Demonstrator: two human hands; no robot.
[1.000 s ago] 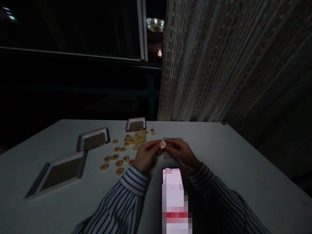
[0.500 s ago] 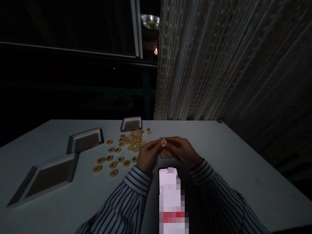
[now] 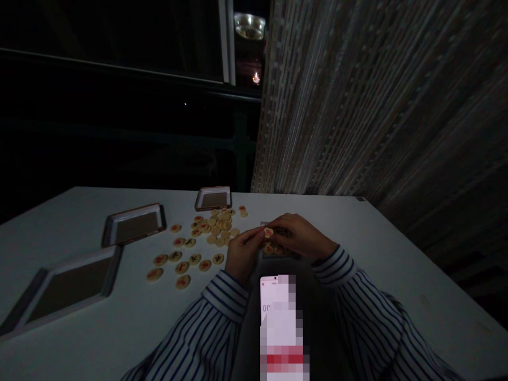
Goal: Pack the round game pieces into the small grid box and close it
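Both hands met on one round piece, dim light.
Left hand (image 3: 242, 254) had thumb and forefinger pinched tight on the piece (image 3: 268, 232). Right hand (image 3: 299, 235) had its fingers curled nearly closed, tips against the piece's other side (real grip or just contact: couldn't tell). A small tray (image 3: 263, 255) lay just under the fingertips. Loose pieces (image 3: 214, 230) lay left of the fingers, and a phone (image 3: 275, 296) nearer the body, on the table (image 3: 397, 254).

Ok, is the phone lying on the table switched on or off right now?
On: the phone on the table shows a bright white lit screen with dark digits near its top.
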